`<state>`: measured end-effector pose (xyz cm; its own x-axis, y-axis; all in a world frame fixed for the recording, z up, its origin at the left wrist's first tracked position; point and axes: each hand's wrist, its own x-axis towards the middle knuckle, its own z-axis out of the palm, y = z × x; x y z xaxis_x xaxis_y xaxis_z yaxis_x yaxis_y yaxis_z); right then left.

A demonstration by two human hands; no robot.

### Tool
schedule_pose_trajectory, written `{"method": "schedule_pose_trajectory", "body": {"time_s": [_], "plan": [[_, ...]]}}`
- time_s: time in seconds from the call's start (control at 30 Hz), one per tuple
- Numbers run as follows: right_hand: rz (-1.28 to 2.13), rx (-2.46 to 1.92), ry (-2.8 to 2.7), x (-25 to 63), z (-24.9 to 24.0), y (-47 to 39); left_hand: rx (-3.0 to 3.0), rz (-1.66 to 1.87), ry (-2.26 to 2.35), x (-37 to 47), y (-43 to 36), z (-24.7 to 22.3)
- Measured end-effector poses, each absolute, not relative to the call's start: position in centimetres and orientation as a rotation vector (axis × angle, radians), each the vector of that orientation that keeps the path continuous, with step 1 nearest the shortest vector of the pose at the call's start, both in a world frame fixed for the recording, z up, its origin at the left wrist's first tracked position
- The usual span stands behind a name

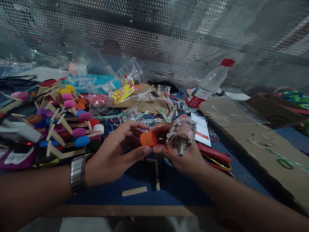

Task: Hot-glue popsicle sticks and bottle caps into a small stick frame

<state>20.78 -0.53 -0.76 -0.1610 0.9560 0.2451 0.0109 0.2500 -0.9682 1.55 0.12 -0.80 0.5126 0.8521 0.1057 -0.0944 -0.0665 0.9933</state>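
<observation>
An orange bottle-cap-like piece (147, 139) is pinched between the thumb and fingers of my left hand (108, 154), which has a metal watch (78, 174) on its wrist. My right hand (183, 161) is closed around what looks like a hot glue gun (182, 132), its body wrapped in clear plastic or tape and its metal nozzle pointing towards me. The right fingertips reach the right side of the orange piece; whether they press on it I cannot tell. Below the hands, a bent wooden stick piece (156, 174) and a loose craft stick (134, 191) lie on the blue table (106, 196).
Wooden stick pieces with coloured caps (72, 132) are heaped at the left. A tilted clear bottle (209, 85) with a red cap stands behind, near a phone (201, 129). Red-handled pliers (214, 153) lie right of my hand. Cardboard (260, 145) covers the right side; perforated metal (145, 38) rises behind.
</observation>
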Motion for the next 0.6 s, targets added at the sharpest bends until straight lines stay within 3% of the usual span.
{"method": "schedule_pose_trajectory", "body": {"time_s": [0.6], "plan": [[1.059, -0.935, -1.473, 20.63, -0.87, -0.36, 1.433, 0.893, 0.744, 1.31, 0.23, -0.99]]}}
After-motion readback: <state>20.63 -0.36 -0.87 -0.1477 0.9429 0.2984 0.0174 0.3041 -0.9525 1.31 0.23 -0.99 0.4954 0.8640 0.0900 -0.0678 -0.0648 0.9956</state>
